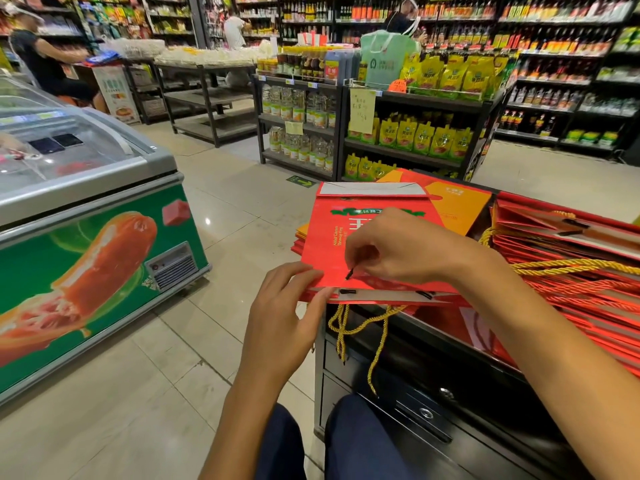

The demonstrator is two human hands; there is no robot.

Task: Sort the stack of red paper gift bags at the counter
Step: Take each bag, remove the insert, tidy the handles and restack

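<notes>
Pinching a black cord tip [349, 273], the right hand [405, 247] rests on the top bag [332, 244], while just beside it the left hand [287, 306], fingers straight, presses the bag's near edge.

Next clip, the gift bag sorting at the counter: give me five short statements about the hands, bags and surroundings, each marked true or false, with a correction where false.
1. The right hand rests on the top red bag, fingers at a black cord end. True.
2. The left hand hangs idle away from the bags. False: it touches the stack's near left edge.
3. Yellow cord handles hang over the counter's front. True.
4. The chest freezer stands right of the counter. False: it stands to the left.
5. All the bags form one pile. False: more red bags lie spread to the right.
</notes>
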